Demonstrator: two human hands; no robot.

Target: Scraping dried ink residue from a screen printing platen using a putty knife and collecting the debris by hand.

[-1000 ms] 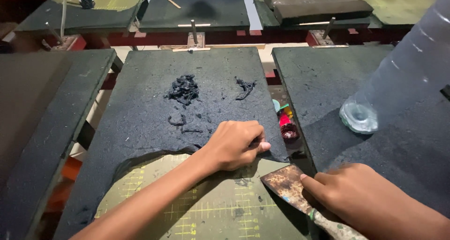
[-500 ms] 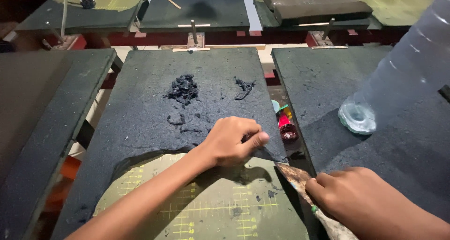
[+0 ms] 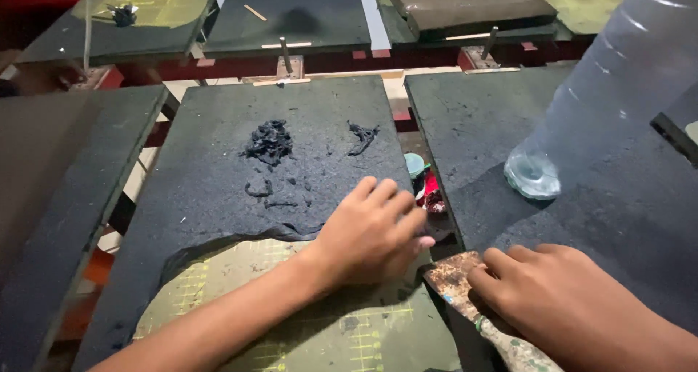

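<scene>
black, gritty coating is covering most of a flat board [image 3: 218, 190] seen from above, and near the bottom edge it is peeling away to show a yellow-green gridded surface [image 3: 240, 285] underneath. the left hand [image 3: 371, 234] is lying palm down across the torn edge of the coating, fingers curled loosely and pressing flat, not gripping anything. the right hand [image 3: 560, 299] is closing around a rusty, paint-flecked scraper [image 3: 454, 281], index finger resting on top of the blade, with the blade's tip sitting just beside the left fingertips at the board's lower right corner. small heaps of scraped-off black scraps [image 3: 270, 141] are lying further up the board, well apart from both hands. a second coated board [image 3: 465, 125] is lying to the right, and a clear plastic bottle [image 3: 582, 117] is leaning over it. a few small coloured items, teal and red, are sitting in the gap between the two boards; what they are is hard to tell. more boards are lying on a red frame beyond. judging from this, the work appears to be at the stripping stage, with the bared patch small and most of the coating yet to be lifted. the next stroke would likely be calling for a low blade angle under the loose edge, with the left hand holding the board steady and keeping clear of the blade.
</scene>
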